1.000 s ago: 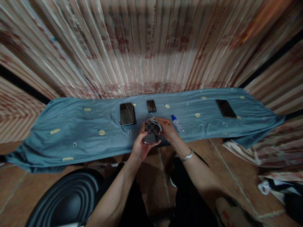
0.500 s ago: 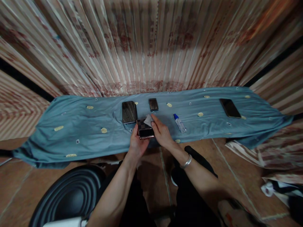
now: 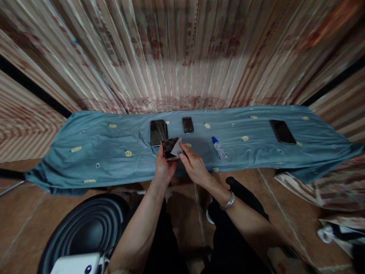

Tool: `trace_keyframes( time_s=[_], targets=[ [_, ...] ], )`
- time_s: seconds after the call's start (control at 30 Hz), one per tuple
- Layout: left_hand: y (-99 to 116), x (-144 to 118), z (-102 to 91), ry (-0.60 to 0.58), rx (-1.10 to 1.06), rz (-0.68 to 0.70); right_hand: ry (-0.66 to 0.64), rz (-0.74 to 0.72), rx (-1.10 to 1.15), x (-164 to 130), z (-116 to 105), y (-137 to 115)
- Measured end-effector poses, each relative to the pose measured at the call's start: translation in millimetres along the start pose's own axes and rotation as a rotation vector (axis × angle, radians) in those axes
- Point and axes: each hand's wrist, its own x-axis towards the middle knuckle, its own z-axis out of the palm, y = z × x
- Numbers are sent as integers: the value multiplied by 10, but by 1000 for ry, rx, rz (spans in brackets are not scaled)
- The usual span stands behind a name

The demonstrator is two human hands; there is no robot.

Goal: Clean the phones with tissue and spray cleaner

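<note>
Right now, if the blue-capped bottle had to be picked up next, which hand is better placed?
Probably the right hand: it is nearer the bottle, which lies to its right, and pinches only a grey cloth. The left hand is farther away and supports the checkered phone-like item.

No words, brands or numbers can be read; marks on the curtain [image 3: 176, 57] are too blurred to tell.

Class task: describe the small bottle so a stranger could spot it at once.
Find the long blue cloth. On it, right of the right hand, lies the bottle. Unlike the flat, dark device farther right, it is pale with a bright blue cap.
</note>
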Motion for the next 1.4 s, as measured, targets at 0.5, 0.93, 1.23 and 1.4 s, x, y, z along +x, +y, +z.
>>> trace_keyframes(
  time_s=[0.5,0.93,1.23,1.4],
  targets=[
    [42,62,-1,19,1,-20,40,5,41,-57,-214,-26],
    [-68,40,137,2,-45,-71,49,-154,-148,-25,-233,71],
    [-118,27,154,2,-80,-44,13,-192,-284,-50,-110,7],
    [-200,19,143,-31,-67,-17,17,-257,-239,-29,-61,-75]
  ],
)
